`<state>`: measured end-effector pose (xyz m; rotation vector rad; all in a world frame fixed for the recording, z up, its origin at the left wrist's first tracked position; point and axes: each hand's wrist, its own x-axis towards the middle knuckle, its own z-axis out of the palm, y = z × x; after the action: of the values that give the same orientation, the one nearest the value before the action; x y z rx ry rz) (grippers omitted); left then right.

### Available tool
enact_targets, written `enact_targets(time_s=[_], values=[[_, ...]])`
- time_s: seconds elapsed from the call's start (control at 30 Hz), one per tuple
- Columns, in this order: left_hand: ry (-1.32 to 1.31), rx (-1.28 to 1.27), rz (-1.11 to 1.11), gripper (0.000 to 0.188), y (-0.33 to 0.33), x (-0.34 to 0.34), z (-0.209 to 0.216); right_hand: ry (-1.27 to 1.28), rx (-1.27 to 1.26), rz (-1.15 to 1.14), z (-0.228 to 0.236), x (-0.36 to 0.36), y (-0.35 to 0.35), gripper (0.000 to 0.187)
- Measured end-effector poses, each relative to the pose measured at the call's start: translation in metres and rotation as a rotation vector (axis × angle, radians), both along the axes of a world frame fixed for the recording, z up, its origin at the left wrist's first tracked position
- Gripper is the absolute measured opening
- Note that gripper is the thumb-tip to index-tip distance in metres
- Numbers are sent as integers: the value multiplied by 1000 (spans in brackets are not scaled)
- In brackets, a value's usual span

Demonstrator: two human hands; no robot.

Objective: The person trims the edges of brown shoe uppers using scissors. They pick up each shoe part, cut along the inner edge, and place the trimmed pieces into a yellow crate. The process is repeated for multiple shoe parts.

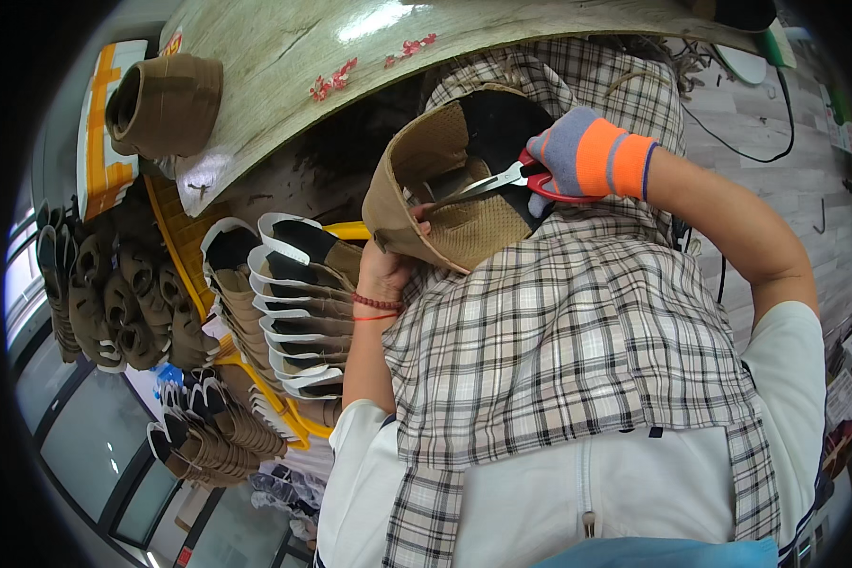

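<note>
Over my lap lies a brown shoe upper point(388, 204) with tan mesh and black lining, its opening facing up. My left hand point(388, 270) is bare, with beads at the wrist; it grips the upper's near left edge, and a fingertip shows inside the opening. In an orange and grey glove, my right hand point(582, 156) is closed round the red handles of a pair of scissors point(502, 180). The scissors' blades point left into the upper, close to my left fingertips. Whether the blades touch the material I cannot tell.
A checked apron point(577, 331) covers my lap. Ahead runs a wood-patterned table point(256, 95) with another brown upper point(175, 104) at its left end. To the left, stacked uppers with white edges point(298, 303) stand by a yellow rack point(175, 237). A black cable point(762, 156) crosses the floor at right.
</note>
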<state>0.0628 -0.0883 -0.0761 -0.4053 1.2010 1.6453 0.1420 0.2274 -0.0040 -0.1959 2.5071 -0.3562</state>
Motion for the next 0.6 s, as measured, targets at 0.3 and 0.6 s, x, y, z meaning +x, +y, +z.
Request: enact_targets(time_s=[0.3, 0.6], values=[[-61, 59, -25, 36, 4, -3, -4, 38, -16, -78, 5, 4, -8, 43], [-66, -1, 144, 33, -9, 0, -25, -54, -35, 14, 14, -15, -31, 53]])
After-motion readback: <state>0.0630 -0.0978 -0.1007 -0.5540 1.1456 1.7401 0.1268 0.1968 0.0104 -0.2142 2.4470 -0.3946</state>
